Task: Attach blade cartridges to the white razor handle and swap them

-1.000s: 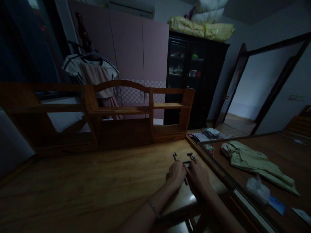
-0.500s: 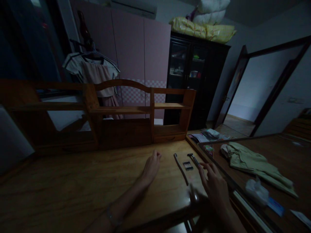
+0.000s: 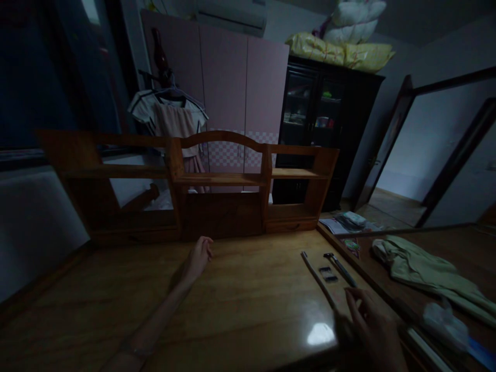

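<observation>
My left hand (image 3: pixel 199 258) hovers above the wooden desk (image 3: pixel 248 289), its fingers loosely bent and apart with nothing in them. Close to the desk's right edge is my right hand (image 3: pixel 374 323), fingers bent and a little apart, holding nothing that I can see. Just beyond its fingertips lies a razor (image 3: pixel 341 270) with a dark handle, its head pointing away from me. To the razor's left are two small dark razor cartridges (image 3: pixel 328 275). A long thin stick-like thing (image 3: pixel 318 279) with a small head at its far end lies left of these; its near end runs into shadow.
A wooden shelf unit (image 3: pixel 220 179) stands along the desk's back. Beyond the raised right edge lie a pale green garment (image 3: pixel 430 271), a plastic bag (image 3: pixel 445 323) and some magazines (image 3: pixel 337 226). Light glares on the desk near its front edge.
My right hand has come off the razor and drawn back toward me, leaving it on the desk. My left hand has moved left, away from the small things. The view has shifted left.
</observation>
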The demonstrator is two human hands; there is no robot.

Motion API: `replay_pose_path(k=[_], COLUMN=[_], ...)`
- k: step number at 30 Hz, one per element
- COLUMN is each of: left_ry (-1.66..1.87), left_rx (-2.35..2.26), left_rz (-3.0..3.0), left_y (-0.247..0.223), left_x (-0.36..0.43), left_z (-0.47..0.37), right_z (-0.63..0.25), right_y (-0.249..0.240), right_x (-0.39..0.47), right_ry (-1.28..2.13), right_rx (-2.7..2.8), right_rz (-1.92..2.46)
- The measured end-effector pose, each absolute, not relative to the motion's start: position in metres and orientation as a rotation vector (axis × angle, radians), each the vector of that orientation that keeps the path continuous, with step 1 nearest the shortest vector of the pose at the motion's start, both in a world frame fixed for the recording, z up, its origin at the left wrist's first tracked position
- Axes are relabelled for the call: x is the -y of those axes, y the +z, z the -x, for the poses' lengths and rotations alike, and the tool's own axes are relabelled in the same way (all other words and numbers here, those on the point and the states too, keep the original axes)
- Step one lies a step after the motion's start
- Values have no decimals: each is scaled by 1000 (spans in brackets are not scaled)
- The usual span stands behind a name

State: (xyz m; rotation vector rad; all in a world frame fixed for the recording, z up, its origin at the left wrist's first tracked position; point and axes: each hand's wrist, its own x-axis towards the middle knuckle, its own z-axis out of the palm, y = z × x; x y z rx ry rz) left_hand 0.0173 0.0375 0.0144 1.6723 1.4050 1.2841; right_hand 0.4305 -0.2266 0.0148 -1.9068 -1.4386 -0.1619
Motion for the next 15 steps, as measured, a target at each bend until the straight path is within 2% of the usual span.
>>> replay_pose_path(k=[7,15], left_ry=[1274,1152], left_rx=[-1527,-1470], left_rz=[-1884,-1938], left_y=[5,4], left_x=[-21,-15], left_z=[-14,-28], right_z=[-342,-306], right_y=[16,-1], right_x=[165,129], right_ry=[0,-121], right_rx=[1591,1803], right_rz=[1711,1360])
